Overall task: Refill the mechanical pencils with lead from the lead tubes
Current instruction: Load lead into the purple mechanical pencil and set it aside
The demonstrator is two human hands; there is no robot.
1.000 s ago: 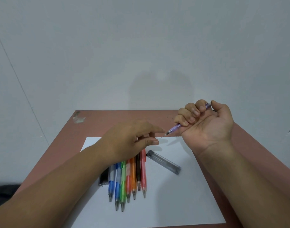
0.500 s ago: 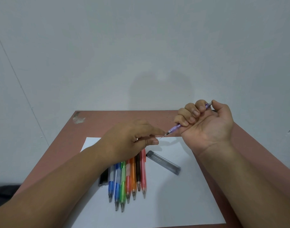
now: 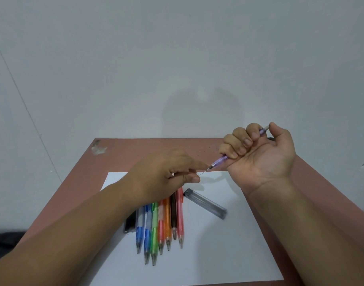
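My right hand grips a purple mechanical pencil in a fist, palm up, with the thumb at its button end. The pencil's tip points left, and a thin lead sticks out of it. My left hand hovers palm down just left of the tip. Its index finger and thumb lie close on either side of the lead's free end, and I cannot tell whether they pinch it. A clear grey lead tube lies on the white paper.
Several coloured mechanical pencils lie side by side on the paper under my left wrist, tips towards me. A black lead tube lies at their left. The reddish-brown table stands against a pale wall, with a scuff at its far left corner.
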